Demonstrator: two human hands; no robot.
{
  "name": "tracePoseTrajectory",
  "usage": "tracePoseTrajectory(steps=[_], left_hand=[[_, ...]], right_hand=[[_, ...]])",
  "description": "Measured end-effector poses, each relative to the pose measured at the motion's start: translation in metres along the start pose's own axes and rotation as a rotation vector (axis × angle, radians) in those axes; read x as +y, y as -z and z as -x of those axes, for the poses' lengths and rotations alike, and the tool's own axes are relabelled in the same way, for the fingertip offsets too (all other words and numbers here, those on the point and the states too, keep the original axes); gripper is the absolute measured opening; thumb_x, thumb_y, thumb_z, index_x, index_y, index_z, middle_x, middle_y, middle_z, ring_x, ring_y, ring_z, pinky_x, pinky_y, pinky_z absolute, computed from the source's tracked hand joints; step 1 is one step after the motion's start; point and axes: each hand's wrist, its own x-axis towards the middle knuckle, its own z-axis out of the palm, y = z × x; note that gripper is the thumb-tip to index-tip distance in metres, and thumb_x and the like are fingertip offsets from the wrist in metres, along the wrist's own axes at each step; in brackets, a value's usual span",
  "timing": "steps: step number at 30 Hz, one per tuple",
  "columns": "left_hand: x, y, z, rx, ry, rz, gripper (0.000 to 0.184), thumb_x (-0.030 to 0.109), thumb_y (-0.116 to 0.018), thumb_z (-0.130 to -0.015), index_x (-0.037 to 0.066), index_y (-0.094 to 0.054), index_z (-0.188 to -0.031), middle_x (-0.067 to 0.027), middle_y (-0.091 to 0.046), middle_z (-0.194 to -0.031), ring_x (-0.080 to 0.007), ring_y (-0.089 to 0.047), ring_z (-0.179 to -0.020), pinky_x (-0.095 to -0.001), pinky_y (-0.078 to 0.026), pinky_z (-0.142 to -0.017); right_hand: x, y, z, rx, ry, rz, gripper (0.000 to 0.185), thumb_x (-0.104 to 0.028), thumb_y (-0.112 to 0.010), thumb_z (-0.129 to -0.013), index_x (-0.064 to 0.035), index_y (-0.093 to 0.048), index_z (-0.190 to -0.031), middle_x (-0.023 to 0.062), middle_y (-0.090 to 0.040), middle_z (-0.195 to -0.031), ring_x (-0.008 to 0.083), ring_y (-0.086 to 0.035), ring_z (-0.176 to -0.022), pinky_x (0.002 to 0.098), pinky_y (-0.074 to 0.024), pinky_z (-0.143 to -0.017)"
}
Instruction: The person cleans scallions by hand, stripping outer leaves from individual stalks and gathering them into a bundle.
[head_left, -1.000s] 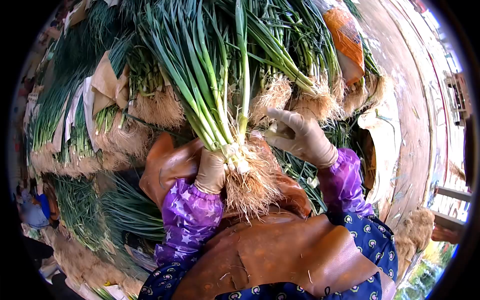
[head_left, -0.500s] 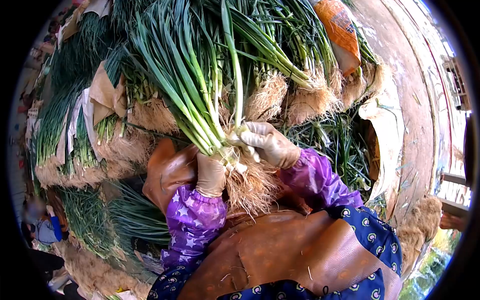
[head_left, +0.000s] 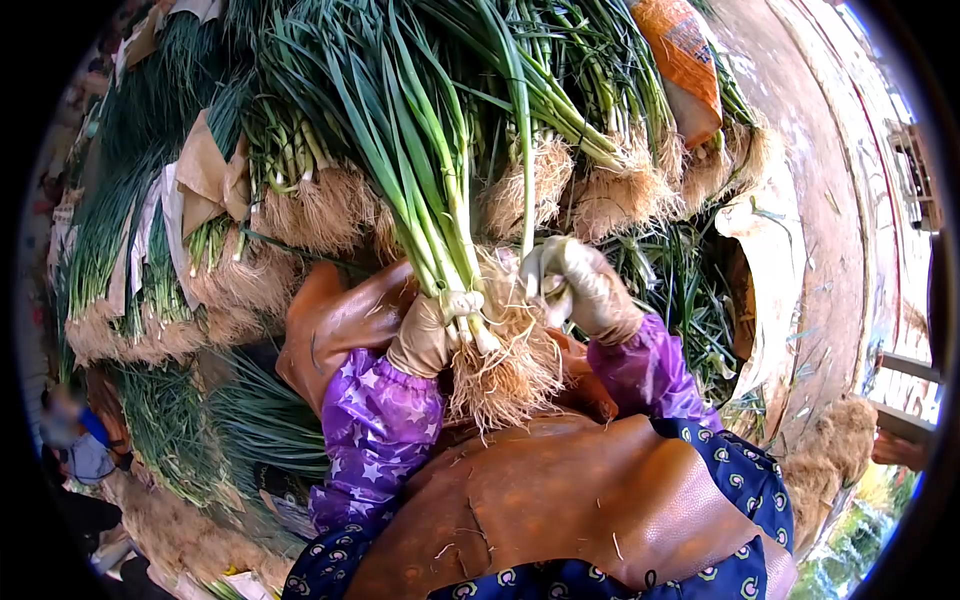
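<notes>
My gloved left hand [head_left: 425,335] is closed around the base of a bunch of green garlic [head_left: 435,225]. Its long leaves point up and away, and pale, stringy roots [head_left: 510,385] hang below the white ends. To the right, my gloved right hand [head_left: 585,285] pinches the pale lower end of a single green garlic stalk [head_left: 525,150], which rises beside the bunch. Whether this is a whole plant or a stripped outer layer, I cannot tell. Both gloves look soiled. A brown apron [head_left: 560,500] covers my lap beneath the roots.
Rooted bundles of green garlic [head_left: 625,190] line the far side, one wrapped in an orange sack [head_left: 680,60]. More wrapped bundles [head_left: 140,290] stand at left. Loose leaves [head_left: 690,290] lie at right by a pale sheet [head_left: 770,270]. Another person [head_left: 85,440] is at far left.
My right hand has moved right, away from the bunch, taking the single stalk's lower end with it. The bunch in my left hand has tilted more upright and its tops have shifted right.
</notes>
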Motion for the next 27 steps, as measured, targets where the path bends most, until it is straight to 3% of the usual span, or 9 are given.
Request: tracePoseTrajectory(steps=[3,8,12,15,18,19,21,23,27], left_hand=[[-0.006,0.007,0.001,-0.208,-0.002,0.145,0.026,0.008,-0.056,-0.076,-0.005,-0.056,-0.099,-0.0147,-0.062,-0.079,-0.0231,-0.062,-0.058,-0.0262,-0.052,-0.046],[0.018,-0.048,0.011,0.111,-0.073,0.159,0.045,0.006,-0.052,-0.07,-0.009,-0.045,-0.112,-0.0182,-0.057,-0.096,-0.0229,-0.061,-0.08,-0.0296,-0.056,-0.061],[0.062,-0.016,0.025,-0.037,-0.227,-0.03,0.053,0.007,-0.055,-0.067,-0.009,-0.041,-0.116,-0.0161,-0.054,-0.096,-0.0254,-0.06,-0.082,-0.0403,-0.052,-0.085],[0.083,-0.039,0.04,0.0,-0.28,-0.012,0.05,0.008,-0.056,-0.072,-0.008,-0.041,-0.118,-0.0175,-0.055,-0.099,-0.026,-0.06,-0.081,-0.0373,-0.052,-0.086],[0.08,0.007,0.02,0.168,-0.132,0.018,0.046,0.005,-0.055,-0.077,-0.006,-0.041,-0.119,-0.0142,-0.058,-0.094,-0.0221,-0.064,-0.074,-0.0234,-0.057,-0.052],[0.072,-0.007,0.017,0.115,-0.109,0.042,0.046,0.007,-0.056,-0.077,-0.006,-0.042,-0.119,-0.0144,-0.059,-0.095,-0.0208,-0.064,-0.077,-0.0262,-0.059,-0.057],[0.047,0.011,0.003,0.166,-0.116,0.196,0.046,0.008,-0.055,-0.078,-0.006,-0.042,-0.12,-0.0157,-0.058,-0.096,-0.0231,-0.064,-0.077,-0.0318,-0.059,-0.057],[0.038,0.002,-0.003,0.065,0.02,0.341,0.047,0.011,-0.054,-0.078,-0.005,-0.043,-0.121,-0.0113,-0.055,-0.085,-0.0217,-0.059,-0.071,-0.0342,-0.056,-0.056],[0.031,-0.01,0.01,-0.119,-0.031,0.36,0.04,0.005,-0.057,-0.071,-0.005,-0.048,-0.109,-0.0107,-0.053,-0.081,-0.0216,-0.054,-0.073,-0.0334,-0.051,-0.067]], right_hand=[[0.002,-0.028,0.004,0.035,-0.222,0.076,0.037,-0.034,-0.045,-0.095,-0.0076,-0.053,-0.071,0.0034,-0.057,-0.069,0.0084,-0.044,-0.048,0.0188,-0.038,-0.049],[-0.003,-0.017,0.02,-0.232,-0.028,0.264,0.037,-0.034,-0.044,-0.096,-0.0024,-0.054,-0.079,0.0022,-0.054,-0.069,0.0105,-0.05,-0.067,0.0262,-0.0434,-0.073],[-0.012,0.035,0.069,-0.265,-0.365,0.288,0.033,-0.035,-0.056,-0.089,-0.0036,-0.057,-0.081,-0.0008,-0.05,-0.064,0.0104,-0.044,-0.059,0.0272,-0.0382,-0.054],[-0.004,0.063,0.077,-0.034,-0.836,1.729,0.066,-0.038,-0.068,-0.076,-0.009,-0.043,-0.13,0.0141,-0.06,-0.105,0.0277,-0.062,-0.087,0.0383,-0.0505,-0.074],[-0.037,0.069,0.06,0.143,-0.018,1.521,0.07,-0.023,-0.072,-0.07,-0.0106,-0.04,-0.131,0.0149,-0.059,-0.109,0.0271,-0.062,-0.089,0.0356,-0.0511,-0.072],[-0.046,0.072,0.045,0.289,0.336,1.517,0.065,-0.022,-0.072,-0.071,-0.0099,-0.044,-0.129,0.0145,-0.059,-0.108,0.0266,-0.062,-0.086,0.0349,-0.0507,-0.071],[-0.059,0.092,0.012,0.595,0.393,1.624,0.061,-0.028,-0.072,-0.074,-0.0041,-0.047,-0.124,0.0151,-0.06,-0.102,0.0235,-0.06,-0.077,0.0341,-0.0494,-0.066],[-0.059,0.128,-0.02,0.614,-0.247,1.671,0.035,-0.027,-0.07,-0.075,-0.0031,-0.058,-0.099,0.0137,-0.062,-0.073,0.0267,-0.061,-0.063,0.0391,-0.0476,-0.057],[-0.079,0.101,-0.03,0.674,0.411,1.605,0.015,-0.016,-0.065,-0.077,-0.0067,-0.056,-0.07,0.0097,-0.053,-0.057,0.0259,-0.055,-0.051,0.0387,-0.0441,-0.05]])
